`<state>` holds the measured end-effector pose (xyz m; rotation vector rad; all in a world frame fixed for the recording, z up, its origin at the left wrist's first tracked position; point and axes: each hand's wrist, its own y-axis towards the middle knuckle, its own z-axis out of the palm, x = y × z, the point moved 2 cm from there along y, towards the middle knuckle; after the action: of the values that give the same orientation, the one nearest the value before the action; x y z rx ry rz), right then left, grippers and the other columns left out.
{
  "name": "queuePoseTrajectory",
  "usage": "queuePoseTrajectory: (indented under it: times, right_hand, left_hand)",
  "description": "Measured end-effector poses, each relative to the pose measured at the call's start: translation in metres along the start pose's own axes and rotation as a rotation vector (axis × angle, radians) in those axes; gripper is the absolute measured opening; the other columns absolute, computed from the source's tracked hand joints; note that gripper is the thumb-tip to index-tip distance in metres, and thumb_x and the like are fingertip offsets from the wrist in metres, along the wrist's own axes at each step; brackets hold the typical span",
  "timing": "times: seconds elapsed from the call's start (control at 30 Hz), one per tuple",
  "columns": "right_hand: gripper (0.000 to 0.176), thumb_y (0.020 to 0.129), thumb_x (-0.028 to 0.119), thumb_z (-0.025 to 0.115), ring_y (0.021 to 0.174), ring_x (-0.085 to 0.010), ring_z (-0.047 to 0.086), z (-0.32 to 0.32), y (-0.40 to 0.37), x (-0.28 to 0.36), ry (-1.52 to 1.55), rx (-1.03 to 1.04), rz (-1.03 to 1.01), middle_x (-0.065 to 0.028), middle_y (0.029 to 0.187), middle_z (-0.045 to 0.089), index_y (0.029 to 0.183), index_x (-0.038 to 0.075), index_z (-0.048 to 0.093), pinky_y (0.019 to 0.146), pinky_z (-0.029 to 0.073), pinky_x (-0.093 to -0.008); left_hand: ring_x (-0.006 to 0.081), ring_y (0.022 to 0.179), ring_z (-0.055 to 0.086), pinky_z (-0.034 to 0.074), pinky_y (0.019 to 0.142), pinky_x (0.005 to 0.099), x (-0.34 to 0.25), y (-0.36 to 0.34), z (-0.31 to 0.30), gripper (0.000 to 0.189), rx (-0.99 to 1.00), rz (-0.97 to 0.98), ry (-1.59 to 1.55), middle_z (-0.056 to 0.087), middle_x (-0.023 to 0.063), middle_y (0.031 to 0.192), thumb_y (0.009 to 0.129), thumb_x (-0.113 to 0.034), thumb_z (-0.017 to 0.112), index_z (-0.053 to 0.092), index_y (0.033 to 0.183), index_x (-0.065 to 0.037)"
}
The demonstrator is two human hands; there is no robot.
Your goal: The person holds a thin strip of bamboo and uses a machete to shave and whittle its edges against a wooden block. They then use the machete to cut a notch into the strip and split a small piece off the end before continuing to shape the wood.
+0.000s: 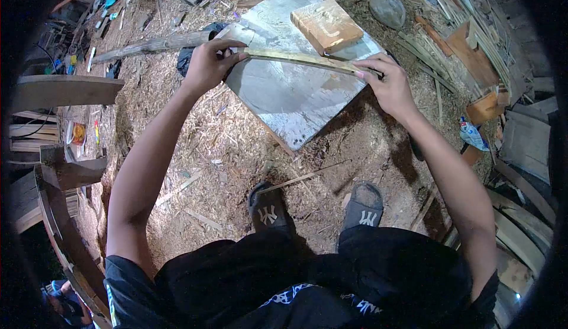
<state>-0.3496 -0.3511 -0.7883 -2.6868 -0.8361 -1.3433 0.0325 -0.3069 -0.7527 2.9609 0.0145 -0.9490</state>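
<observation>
- You can pass over the near part of the board [290, 101], on your side of the strip [299, 58].
- Just beyond the strip, the wooden block [326, 26] stands in your way.
- Beside your left hand [210, 64], a long timber [154, 45] obstructs low sideways reach.

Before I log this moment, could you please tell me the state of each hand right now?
Left hand: closed, pinching one end of the thin wooden strip.
Right hand: closed, pinching the strip's other end.
</observation>
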Motion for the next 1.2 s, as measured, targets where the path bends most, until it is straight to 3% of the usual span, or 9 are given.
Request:
queuePoseTrajectory:
  times: [0.37,0.67,0.87,1.07,1.13,1.2]
  right_hand:
    - [0.023,0.083,0.017,0.076,0.097,-0.0289,0.066,-0.001,0.002,0.0,-0.019,0.01,-0.014,-0.0117,0.099,0.068,0.105,0.007,0.076,0.089,0.05,-0.0379]
    - [0.024,0.082,0.023,0.078,0.092,-0.0299,0.063,0.006,0.01,0.012,-0.115,0.005,0.06,-0.0118,0.094,0.066,0.101,0.009,0.077,0.086,0.048,-0.0395]
    - [0.021,0.081,0.021,0.079,0.091,-0.0319,0.061,0.007,0.008,0.016,-0.126,-0.011,0.045,-0.0115,0.09,0.065,0.098,0.01,0.078,0.087,0.047,-0.0415]
    - [0.017,0.081,0.015,0.076,0.096,-0.0335,0.063,0.01,0.008,0.019,-0.05,0.023,0.043,-0.0133,0.096,0.069,0.095,0.006,0.073,0.087,0.048,-0.0434]
    - [0.016,0.082,0.013,0.075,0.097,-0.0339,0.064,0.011,0.006,0.019,-0.038,0.019,0.026,-0.0139,0.097,0.069,0.095,0.005,0.07,0.087,0.048,-0.0437]
    - [0.015,0.083,0.011,0.072,0.095,-0.0352,0.065,0.01,0.004,0.021,-0.034,-0.032,-0.104,-0.0142,0.097,0.069,0.096,0.004,0.067,0.085,0.049,-0.0429]
  left_hand:
    - [0.0113,0.071,0.06,0.052,0.065,0.0323,-0.001,0.004,-0.007,0.037,0.1,-0.111,-0.03,0.068,0.0075,0.084,0.082,-0.031,0.083,0.077,0.108,-0.005]
    - [0.0164,0.077,0.067,0.053,0.068,0.0324,-0.009,0.004,-0.01,0.031,0.136,-0.167,-0.016,0.071,0.0086,0.09,0.082,-0.029,0.082,0.079,0.107,-0.01]
    - [0.019,0.081,0.069,0.053,0.069,0.0354,-0.015,0.005,-0.013,0.026,0.153,-0.08,0.049,0.069,0.0098,0.093,0.086,-0.023,0.078,0.077,0.108,-0.009]
    - [0.0203,0.07,0.069,0.054,0.064,0.0349,-0.024,0.001,-0.017,0.016,0.194,0.084,0.071,0.069,0.0102,0.09,0.087,-0.012,0.074,0.072,0.1,-0.002]
    - [0.0191,0.065,0.068,0.053,0.061,0.0335,-0.024,-0.001,-0.019,0.013,0.181,0.227,0.085,0.07,0.0101,0.087,0.087,-0.008,0.073,0.068,0.097,0.0]
    - [0.0184,0.066,0.068,0.053,0.062,0.0332,-0.029,-0.003,-0.021,0.014,0.213,0.156,0.038,0.069,0.0108,0.086,0.087,-0.007,0.072,0.067,0.098,0.001]
